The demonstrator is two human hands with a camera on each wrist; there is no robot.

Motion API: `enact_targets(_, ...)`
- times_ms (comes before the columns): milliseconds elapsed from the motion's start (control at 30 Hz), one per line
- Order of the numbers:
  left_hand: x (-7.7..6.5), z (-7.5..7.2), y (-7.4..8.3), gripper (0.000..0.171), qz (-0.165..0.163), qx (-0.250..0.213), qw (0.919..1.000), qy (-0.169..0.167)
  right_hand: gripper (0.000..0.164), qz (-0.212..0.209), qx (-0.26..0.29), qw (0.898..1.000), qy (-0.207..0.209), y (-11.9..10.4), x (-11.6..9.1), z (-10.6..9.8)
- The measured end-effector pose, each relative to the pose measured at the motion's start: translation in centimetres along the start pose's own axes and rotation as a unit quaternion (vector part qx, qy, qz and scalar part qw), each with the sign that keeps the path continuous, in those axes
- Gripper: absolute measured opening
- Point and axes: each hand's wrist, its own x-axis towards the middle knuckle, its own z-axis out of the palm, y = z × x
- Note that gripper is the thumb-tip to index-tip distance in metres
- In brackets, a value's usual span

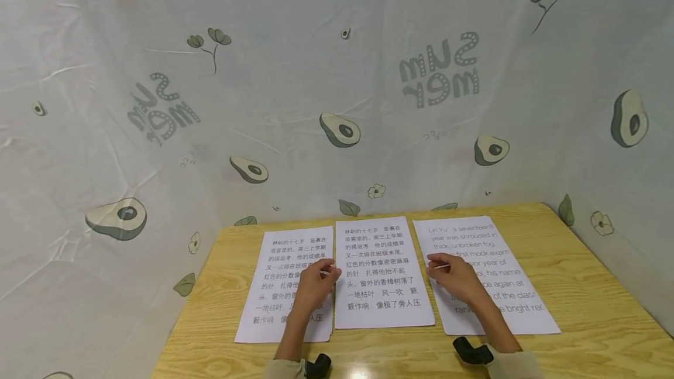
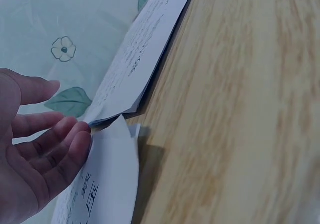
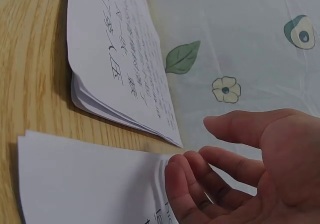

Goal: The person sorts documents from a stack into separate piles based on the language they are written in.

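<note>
Three stacks of printed paper lie side by side. My left hand [image 1: 317, 285] is over the right edge of the left stack [image 1: 263, 303], which bears Chinese text. The right hand [image 1: 457, 278] hovers at the left edge of the right stack [image 1: 511, 312], printed in English. Between them is the middle stack [image 1: 381, 285], also in Chinese. In the left wrist view, relaxed fingers [image 2: 75, 151] meet the near paper's edge [image 2: 115, 169], thumb apart. In the right wrist view, loosely bent fingertips [image 3: 180, 176] are by the near sheets [image 3: 90, 179], thumb apart.
The stacks lie on a wood-grain table [image 1: 590, 285]. Behind and at both sides hangs a pale curtain [image 1: 295, 75] printed with avocados, leaves and flowers. Black wrist mounts [image 1: 472, 351] sit at the cuffs.
</note>
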Motion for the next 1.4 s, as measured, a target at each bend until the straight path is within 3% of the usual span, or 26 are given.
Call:
enact_targets(800,0.1,0.6,-1.1,0.04,0.007,0.04,0.9992,0.001,0.048,-0.021,-0.008,1.0,0.004,0.3,0.1,1.6)
enact_targets(1400,-0.1,0.6,-1.0,0.039,0.039,0.062,0.9973,-0.007,0.042,-0.029,-0.026,0.999,0.009,-0.4,-0.1,2.6)
